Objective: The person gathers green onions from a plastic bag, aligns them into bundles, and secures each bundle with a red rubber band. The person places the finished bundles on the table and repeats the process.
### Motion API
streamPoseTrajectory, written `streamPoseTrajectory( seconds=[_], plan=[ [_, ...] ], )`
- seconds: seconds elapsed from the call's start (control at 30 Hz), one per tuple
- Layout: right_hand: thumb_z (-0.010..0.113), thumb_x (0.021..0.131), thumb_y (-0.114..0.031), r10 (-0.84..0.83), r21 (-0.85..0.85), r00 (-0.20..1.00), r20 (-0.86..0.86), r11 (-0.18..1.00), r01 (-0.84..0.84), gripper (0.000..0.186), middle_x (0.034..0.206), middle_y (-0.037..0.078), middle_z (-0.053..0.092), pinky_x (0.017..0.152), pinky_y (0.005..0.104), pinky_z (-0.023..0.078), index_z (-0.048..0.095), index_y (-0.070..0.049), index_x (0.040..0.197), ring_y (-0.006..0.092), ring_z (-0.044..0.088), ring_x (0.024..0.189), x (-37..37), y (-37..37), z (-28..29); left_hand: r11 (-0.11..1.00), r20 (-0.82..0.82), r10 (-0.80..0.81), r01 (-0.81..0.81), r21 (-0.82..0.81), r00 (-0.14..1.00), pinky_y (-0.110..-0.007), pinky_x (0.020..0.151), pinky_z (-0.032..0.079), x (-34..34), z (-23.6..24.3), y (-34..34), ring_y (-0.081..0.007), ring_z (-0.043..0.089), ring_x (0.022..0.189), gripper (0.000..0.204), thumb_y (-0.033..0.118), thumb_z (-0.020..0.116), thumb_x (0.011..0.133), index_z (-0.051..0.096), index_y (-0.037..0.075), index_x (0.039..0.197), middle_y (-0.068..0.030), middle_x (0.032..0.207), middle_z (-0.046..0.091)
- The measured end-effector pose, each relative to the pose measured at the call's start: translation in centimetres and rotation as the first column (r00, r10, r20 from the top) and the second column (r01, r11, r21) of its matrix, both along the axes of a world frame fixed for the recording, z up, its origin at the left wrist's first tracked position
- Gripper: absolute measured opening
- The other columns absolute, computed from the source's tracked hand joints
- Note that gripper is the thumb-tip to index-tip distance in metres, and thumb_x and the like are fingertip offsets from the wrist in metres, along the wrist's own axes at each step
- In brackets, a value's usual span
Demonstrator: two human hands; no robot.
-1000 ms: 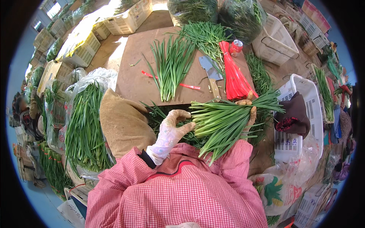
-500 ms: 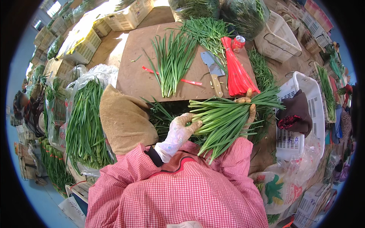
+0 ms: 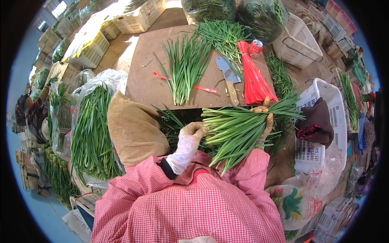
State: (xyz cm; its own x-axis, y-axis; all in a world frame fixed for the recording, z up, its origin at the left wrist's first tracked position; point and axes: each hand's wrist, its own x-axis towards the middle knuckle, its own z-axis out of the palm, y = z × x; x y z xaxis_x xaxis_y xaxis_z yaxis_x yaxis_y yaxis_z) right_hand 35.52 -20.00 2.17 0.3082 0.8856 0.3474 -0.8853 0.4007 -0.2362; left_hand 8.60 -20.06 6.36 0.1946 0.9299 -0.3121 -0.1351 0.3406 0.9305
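Observation:
My right hand (image 3: 267,121) grips a loose bunch of garlic chives (image 3: 239,131) in front of the board, its pale stalk ends fanned toward my left. Beside those ends, my left hand (image 3: 188,141), in a pale patterned glove with stained fingertips, is closed in a pinch; whatever lies between its fingers is too small to make out. On the brown board (image 3: 146,89), a smaller bunch of chives (image 3: 184,71) lies across a red tie strip (image 3: 205,89). A cleaver (image 3: 229,77) with a wooden handle rests right of it, next to a bundle of red strips (image 3: 257,75).
A red can (image 3: 255,47) and a chive heap (image 3: 223,36) occupy the board's far side. Bagged chives (image 3: 91,133) stand left, beside brown cloth (image 3: 135,125) over my leg. At right, a white crate (image 3: 340,121) has a dark cloth (image 3: 316,121) on its rim.
My left thumb and fingers have drawn together and back slightly from the stalk ends. The right hand still holds the bunch in nearly the same place.

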Motion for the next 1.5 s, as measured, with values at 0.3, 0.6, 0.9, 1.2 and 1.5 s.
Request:
streamPoseTrajectory(
  seconds=[0.3,0.6,0.9,1.2,1.5],
  plan=[
    [0.059,0.104,-0.027,0.084,0.101,0.996,-0.017,0.991,-0.082,0.063,0.112,0.002,0.065,0.112,0.0414,0.044,0.033,-0.006,0.158,0.02,0.062,0.113,1.5,-1.1,0.7,0.775,-0.575,0.022,0.35,0.527,0.818,-0.033,0.112,0.041,-5.4,3.6,5.7,-0.0223,0.058,0.125,0.043,-0.006,0.056,0.09,0.063,0.001,0.132,-0.0113,0.126,0.066],
    [0.056,0.105,-0.023,0.113,0.125,0.994,0.005,0.986,-0.113,0.066,0.114,0.001,0.062,0.113,0.0428,0.045,0.027,-0.003,0.161,0.0202,0.06,0.116,-1.1,-0.8,2.5,0.688,-0.663,-0.315,0.644,0.334,0.68,-0.033,0.091,0.052,2.4,7.0,6.9,-0.0192,0.068,0.097,0.027,0.021,0.081,0.087,0.076,0.002,0.105,-0.007,0.095,0.074],
    [0.058,0.106,-0.029,0.2,0.161,0.976,-0.085,0.97,-0.185,0.049,0.12,0.004,0.065,0.113,0.0471,0.045,0.046,-0.008,0.148,0.0221,0.059,0.121,0.0,-0.7,0.9,0.887,-0.017,-0.461,0.461,0.011,0.887,-0.027,0.087,0.054,0.9,4.8,6.6,-0.0121,0.068,0.091,0.02,0.017,0.069,0.099,0.073,-0.002,0.107,-0.0054,0.099,0.075],
    [0.06,0.105,-0.031,-0.025,0.081,0.992,-0.127,0.996,0.035,0.052,0.114,0.006,0.065,0.11,0.0433,0.048,0.045,-0.005,0.147,0.0216,0.062,0.113,2.8,-2.0,0.8,0.869,-0.598,-0.417,0.493,-0.041,0.685,-0.033,0.095,0.052,-6.3,4.8,8.1,-0.0233,0.069,0.103,0.019,0.015,0.068,0.095,0.073,0.003,0.109,-0.0107,0.108,0.074],
    [0.059,0.104,-0.023,0.136,0.104,0.989,-0.051,0.986,-0.131,0.059,0.114,0.003,0.063,0.112,0.0423,0.046,0.037,-0.001,0.154,0.0217,0.061,0.115,-0.7,-0.7,2.1,0.495,-0.591,-0.376,0.694,0.522,0.713,-0.044,0.1,0.051,0.8,8.1,7.7,-0.0369,0.063,0.118,0.037,0.025,0.069,0.094,0.07,0.01,0.127,-0.0189,0.125,0.066]
  ],
)
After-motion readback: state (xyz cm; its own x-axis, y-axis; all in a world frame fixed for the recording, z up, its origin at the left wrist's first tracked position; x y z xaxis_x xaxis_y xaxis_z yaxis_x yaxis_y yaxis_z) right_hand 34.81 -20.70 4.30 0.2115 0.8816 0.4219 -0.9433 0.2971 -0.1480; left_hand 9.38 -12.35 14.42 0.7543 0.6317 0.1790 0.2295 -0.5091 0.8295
